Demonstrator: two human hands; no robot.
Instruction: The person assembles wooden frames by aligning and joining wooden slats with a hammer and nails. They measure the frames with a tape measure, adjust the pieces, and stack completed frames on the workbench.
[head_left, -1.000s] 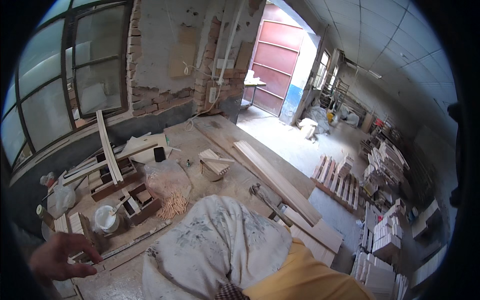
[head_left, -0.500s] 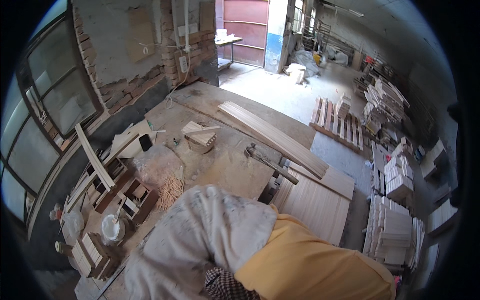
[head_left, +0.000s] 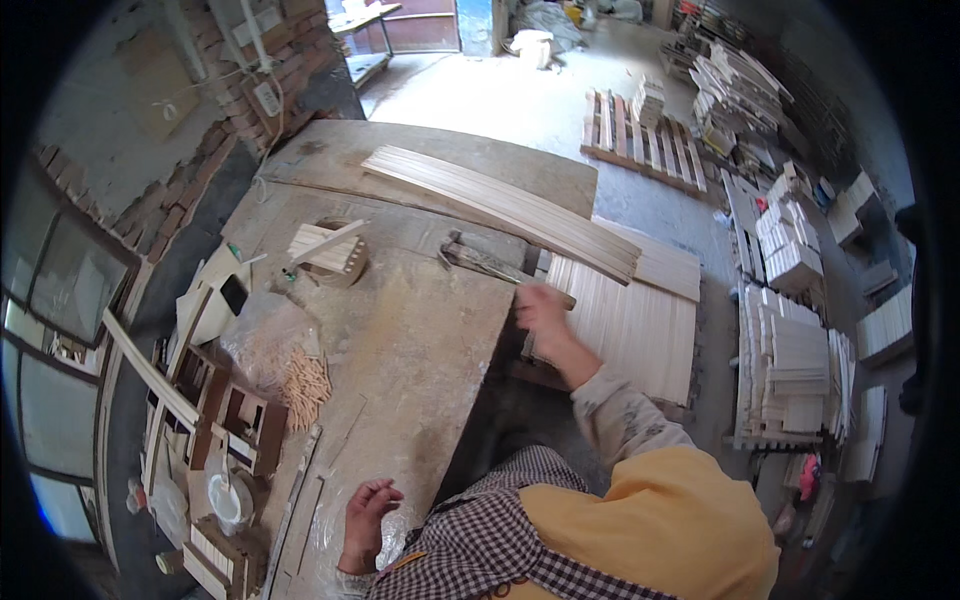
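Note:
My right hand [head_left: 543, 312], blurred by motion, is at the handle of a hammer [head_left: 505, 272] lying near the workbench's right edge. Whether its fingers close on that handle is too smeared to make out. My left hand [head_left: 370, 515] hovers over clear plastic film [head_left: 335, 525] at the near part of the workbench [head_left: 400, 330]. Its fingers are loosely bent and apart, with nothing visible in them. Just beyond the hammer, long pale wooden strips [head_left: 500, 205] lie side by side. Wide light wooden boards [head_left: 640, 330] lie to the right of my right hand.
On the left are a heap of wooden dowels [head_left: 305, 388], a plastic bag [head_left: 265, 335], a wooden box [head_left: 250, 425] and a white tub [head_left: 231, 503]. A round container [head_left: 345, 262] with wooden pieces stands farther back. Stacked wood [head_left: 785, 350] and a pallet [head_left: 640, 150] occupy the right side.
Both hands have come into view; earlier, sleeves and body hid them. My torso has shifted right, uncovering the near bench. The whole view has shifted, while the hammer and strips keep their places.

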